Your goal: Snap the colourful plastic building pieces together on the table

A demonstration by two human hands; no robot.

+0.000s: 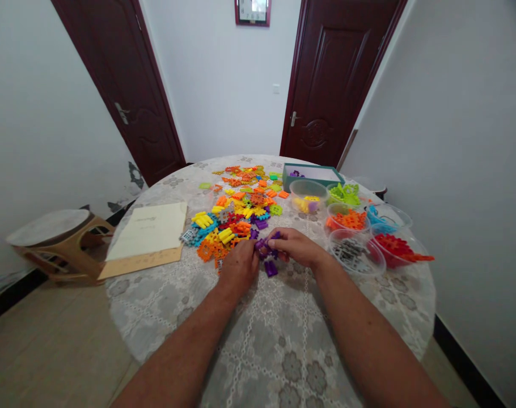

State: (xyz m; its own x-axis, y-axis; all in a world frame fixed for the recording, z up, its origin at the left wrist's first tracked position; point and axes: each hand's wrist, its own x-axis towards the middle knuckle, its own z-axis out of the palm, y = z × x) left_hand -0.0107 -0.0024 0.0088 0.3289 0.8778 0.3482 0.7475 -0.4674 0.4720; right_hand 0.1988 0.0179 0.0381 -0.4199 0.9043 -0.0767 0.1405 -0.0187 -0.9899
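Head view: 2 hands at mid-worktop, both at one small cluster of purple building pieces (pixel 266 247). Right hand (pixel 295 247) pinches the cluster between thumb and fingers; left hand (pixel 240 262) touches its left side, fingertips hidden, grip can't be told. Cluster sits just right of the mixed pile's near end, 1 loose purple piece (pixel 270 268) just below it on the cloth. 1 big multicolour pile (pixel 236 215), pieces too many and overlapped to count. 6 clear plastic tubs on the right: yellow-purple (pixel 308 187), green (pixel 343 194), orange (pixel 347 217), blue (pixel 388 215), grey (pixel 355 253), red (pixel 396 249). 1 green-rimmed box (pixel 311 174) behind them, some purple inside. 1 paper sheet (pixel 149 226) on 1 brown board (pixel 141 263), board corner reaching the left edge. Round worktop (pixel 279 351): red tub nearest the right edge, its pieces jutting past the rim. Room to move: wide patterned cloth from hands to near edge, narrower strip between right hand and tubs
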